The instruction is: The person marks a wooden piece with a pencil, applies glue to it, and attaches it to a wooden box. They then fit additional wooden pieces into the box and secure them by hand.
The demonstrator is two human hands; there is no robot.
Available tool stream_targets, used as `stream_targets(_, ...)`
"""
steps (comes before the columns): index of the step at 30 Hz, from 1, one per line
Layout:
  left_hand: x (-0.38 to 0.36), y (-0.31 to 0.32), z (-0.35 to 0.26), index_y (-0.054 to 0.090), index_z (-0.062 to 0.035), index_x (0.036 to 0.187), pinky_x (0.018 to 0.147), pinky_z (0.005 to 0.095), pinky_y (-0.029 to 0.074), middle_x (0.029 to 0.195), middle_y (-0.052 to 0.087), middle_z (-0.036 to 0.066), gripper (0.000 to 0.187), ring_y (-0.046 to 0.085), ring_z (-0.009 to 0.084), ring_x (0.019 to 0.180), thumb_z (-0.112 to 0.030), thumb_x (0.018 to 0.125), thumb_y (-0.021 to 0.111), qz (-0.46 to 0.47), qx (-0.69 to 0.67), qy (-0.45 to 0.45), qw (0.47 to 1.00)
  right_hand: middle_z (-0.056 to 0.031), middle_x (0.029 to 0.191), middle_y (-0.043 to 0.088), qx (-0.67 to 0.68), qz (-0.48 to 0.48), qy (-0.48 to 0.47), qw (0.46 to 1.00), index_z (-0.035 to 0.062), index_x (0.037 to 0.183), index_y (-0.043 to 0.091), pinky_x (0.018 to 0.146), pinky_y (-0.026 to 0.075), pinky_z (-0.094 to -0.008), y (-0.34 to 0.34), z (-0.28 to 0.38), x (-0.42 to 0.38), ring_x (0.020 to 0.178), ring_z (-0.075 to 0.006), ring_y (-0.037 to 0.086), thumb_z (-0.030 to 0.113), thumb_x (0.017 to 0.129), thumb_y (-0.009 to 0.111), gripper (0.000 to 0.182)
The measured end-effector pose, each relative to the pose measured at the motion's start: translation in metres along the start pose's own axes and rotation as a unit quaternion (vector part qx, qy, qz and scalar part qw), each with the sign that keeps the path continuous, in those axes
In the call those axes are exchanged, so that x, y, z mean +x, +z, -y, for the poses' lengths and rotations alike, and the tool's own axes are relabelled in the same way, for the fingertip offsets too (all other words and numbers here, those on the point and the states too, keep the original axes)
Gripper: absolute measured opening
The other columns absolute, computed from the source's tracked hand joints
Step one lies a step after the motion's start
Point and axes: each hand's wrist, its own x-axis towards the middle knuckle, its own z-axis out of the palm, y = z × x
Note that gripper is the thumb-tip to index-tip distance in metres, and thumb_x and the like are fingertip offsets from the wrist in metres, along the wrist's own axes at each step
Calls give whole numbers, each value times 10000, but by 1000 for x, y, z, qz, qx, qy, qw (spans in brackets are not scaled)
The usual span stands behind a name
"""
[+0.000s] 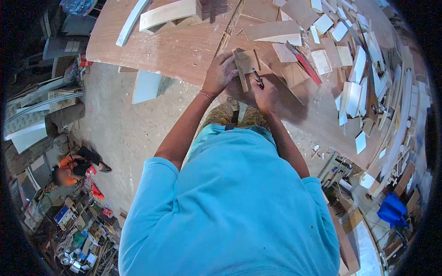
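Observation:
At the near edge of the workbench, my left hand grips a narrow wooden strip, its fingers bent against the strip's left side. The strip lies across a small flat wooden board. My right hand is closed around a dark pencil or pen, whose upper end points up and away toward the board. I cannot see clearly whether its tip touches the wood. Right of the board lies a small square wooden offcut.
A red-handled tool rests among many offcuts on the right. A curved wooden piece and a pale curved strip lie at the back left. Another person is low at the left, near piled clutter. A blue bag sits at right.

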Motion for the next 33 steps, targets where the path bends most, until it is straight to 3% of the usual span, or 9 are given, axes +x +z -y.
stream_targets(3,0,8,7,499,-93,1135,908,362,364,1186,450,111,471,423,292,1093,-321,735,597,3,36,37,999,-149,643,571,8,-43,-19,999,29,851,604,549,429,-338,-1,2,1,573,-241,572,221,761,588,213)
stream_targets(5,0,11,9,494,-98,1141,910,369,359,1183,450,119,484,418,301,1093,-343,736,592,4,53,52,997,-164,795,610,15,-26,-3,1000,40,943,592,648,455,-384,-2,5,3,743,-335,587,247,766,564,273)
stream_targets(8,0,10,6,486,-85,1148,913,375,349,1183,447,125,505,419,311,1077,-339,726,600,12,48,61,997,-166,879,605,15,-42,-59,997,55,993,583,702,456,-381,7,-2,7,815,-330,581,246,782,551,287)
stream_targets(10,1,8,3,476,4,1124,923,372,337,1195,440,135,549,418,307,1068,-329,705,597,27,79,67,994,-170,907,599,12,-24,-71,997,60,1005,582,720,455,-380,5,2,6,834,-326,577,249,785,549,292)
stream_targets(11,2,7,2,476,4,1124,923,372,337,1195,440,135,549,418,307,1068,-329,705,597,28,79,68,994,-173,935,592,7,-4,-84,996,65,1017,581,738,453,-379,4,5,5,853,-322,574,252,788,547,298)
stream_targets(23,1,8,1,459,-81,1175,899,395,326,1252,408,53,562,387,272,1105,-324,687,599,56,147,48,986,-150,881,603,7,25,-84,996,107,966,613,694,453,-387,9,8,-1,807,-319,576,290,748,576,287)
stream_targets(25,1,9,1,469,-103,1164,856,401,338,1242,412,21,552,381,207,1117,-350,688,601,60,164,39,984,-151,876,604,-1,28,-88,996,105,955,617,686,455,-386,9,8,-2,799,-320,577,286,747,577,279)
stream_targets(33,0,8,-1,484,-106,1157,870,407,312,1240,427,29,542,394,242,1109,-377,702,592,53,170,36,983,-187,844,594,39,4,-83,996,57,863,618,664,447,-397,7,10,2,779,-335,574,267,767,553,240)
